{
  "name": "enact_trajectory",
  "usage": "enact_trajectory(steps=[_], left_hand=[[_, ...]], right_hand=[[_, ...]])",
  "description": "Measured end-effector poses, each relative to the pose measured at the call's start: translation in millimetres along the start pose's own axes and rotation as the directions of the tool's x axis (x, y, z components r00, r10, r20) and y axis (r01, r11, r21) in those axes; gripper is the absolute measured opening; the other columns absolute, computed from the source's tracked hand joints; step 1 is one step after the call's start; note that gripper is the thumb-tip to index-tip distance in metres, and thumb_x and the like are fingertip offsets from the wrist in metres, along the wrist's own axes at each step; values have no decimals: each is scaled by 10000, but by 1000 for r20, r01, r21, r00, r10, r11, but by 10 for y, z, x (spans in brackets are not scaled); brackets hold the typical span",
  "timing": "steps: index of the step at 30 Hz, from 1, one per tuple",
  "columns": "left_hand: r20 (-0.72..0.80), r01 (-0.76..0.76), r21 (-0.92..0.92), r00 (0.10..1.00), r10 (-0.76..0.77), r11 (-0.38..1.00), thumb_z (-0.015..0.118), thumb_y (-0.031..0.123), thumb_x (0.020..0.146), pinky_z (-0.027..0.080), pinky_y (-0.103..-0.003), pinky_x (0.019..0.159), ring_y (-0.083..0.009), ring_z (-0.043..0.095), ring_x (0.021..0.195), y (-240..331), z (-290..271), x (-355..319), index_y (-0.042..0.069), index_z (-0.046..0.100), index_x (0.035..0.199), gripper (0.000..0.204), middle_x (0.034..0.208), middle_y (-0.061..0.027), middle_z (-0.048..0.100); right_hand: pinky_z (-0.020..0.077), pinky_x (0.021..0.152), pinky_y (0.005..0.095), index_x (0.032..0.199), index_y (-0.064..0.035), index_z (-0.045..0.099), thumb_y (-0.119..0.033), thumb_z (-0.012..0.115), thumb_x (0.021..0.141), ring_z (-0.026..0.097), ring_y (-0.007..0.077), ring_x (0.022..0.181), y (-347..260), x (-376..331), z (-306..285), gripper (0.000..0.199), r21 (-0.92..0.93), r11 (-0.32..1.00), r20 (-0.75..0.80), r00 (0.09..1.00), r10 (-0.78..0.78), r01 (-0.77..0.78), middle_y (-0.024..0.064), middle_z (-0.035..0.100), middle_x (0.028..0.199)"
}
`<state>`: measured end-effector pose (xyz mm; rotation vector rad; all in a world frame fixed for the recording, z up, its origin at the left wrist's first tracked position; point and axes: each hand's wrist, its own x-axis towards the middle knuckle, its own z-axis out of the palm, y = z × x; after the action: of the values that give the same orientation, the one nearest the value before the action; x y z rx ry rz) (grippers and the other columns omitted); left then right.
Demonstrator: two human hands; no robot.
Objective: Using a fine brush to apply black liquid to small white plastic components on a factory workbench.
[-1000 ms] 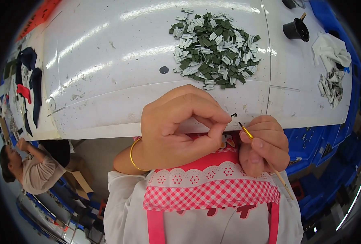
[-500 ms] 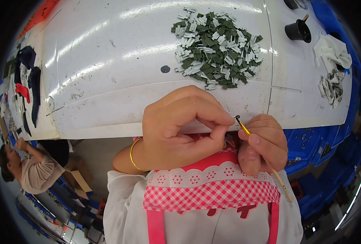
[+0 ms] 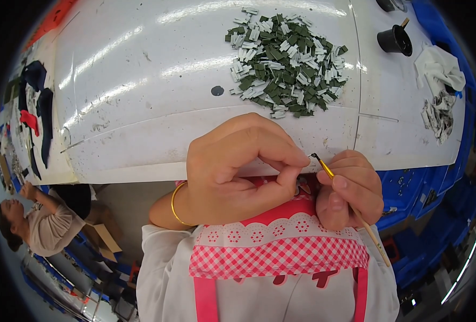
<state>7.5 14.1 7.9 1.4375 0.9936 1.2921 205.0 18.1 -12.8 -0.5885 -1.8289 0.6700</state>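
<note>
My right hand [image 3: 352,189] grips a thin paintbrush [image 3: 377,244] with a pale wooden handle and a gold ferrule. Its dark tip points up and to the left, just short of the fingertips of my left hand [image 3: 244,166]. Thumb and forefinger of that left hand are pinched together; only a tiny light edge shows at their tips, too small to name. Beyond my hands, a heap of small flat pieces [image 3: 286,67], dark green and pale grey, lies on the white table [image 3: 141,129].
At the far right stands a small black cup [image 3: 391,41] with a stick in it. A crumpled, stained white cloth [image 3: 437,67] lies nearer. Blue bins [image 3: 401,190] sit below the table's right side. On the left, another person [image 3: 47,222] works beside dark garments.
The brush tip has drawn slightly right, away from my left fingertips, as my right hand shifted a little to the right. My left hand stays almost still.
</note>
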Motion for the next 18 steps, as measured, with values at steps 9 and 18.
enact_trajectory(steps=[9,18], left_hand=[[-4,35,-23,999,-36,999,670,-146,589,453,-210,619,-133,567,666,7,-4,-25,14,662,816,278,858,-113,661],[-24,49,-47,998,-50,998,693,-107,584,416,-191,526,-98,514,576,26,10,9,10,676,803,250,751,-50,646]], right_hand=[[441,525,307,1010,-9,581,-117,518,868,562,192,574,-9,-13,45,189,12,1000,-93,995,-24,25,167,653,787],[439,491,299,1030,-25,568,-119,509,865,575,193,560,13,-50,24,199,105,994,-119,993,-19,31,154,657,807]])
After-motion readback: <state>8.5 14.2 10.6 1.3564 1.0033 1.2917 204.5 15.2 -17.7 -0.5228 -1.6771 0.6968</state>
